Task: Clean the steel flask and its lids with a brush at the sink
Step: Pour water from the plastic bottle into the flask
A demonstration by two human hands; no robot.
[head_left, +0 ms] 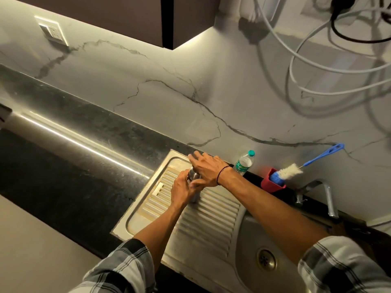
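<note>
Flask: steel flask (194, 188) stands on the ribbed draining board (211, 225) of the sink, mostly hidden by both hands.
Left hand: left hand (183, 188) wraps around the flask body, fingers curled on it, holding it steady.
Right hand: right hand (206, 169) sits over the top of the flask; the thumb side seems to press near the neck while the fingers spread outward and look fairly straight. Whether it grips a lid cannot be told, since the top of the flask is covered.
Lids: none can be seen lying apart from the flask.
Brush: bottle brush (300, 168) with white bristles and a blue handle rests in a red holder (271, 182) on the ledge behind the sink, well apart from both hands.
Sink: basin (249, 240) with its drain (266, 260) lies to the right of the draining board; tap (329, 195) stands behind it, with no water visibly running.
Other items: clear plastic bottle (244, 162) with a green cap stands against the marble wall, just beyond the right wrist.
Progress: looks like the very beginning. The brush is untouched, so scrubbing seems not yet begun. Opening the flask, brushing flask and lids, and rinsing probably all remain.
</note>
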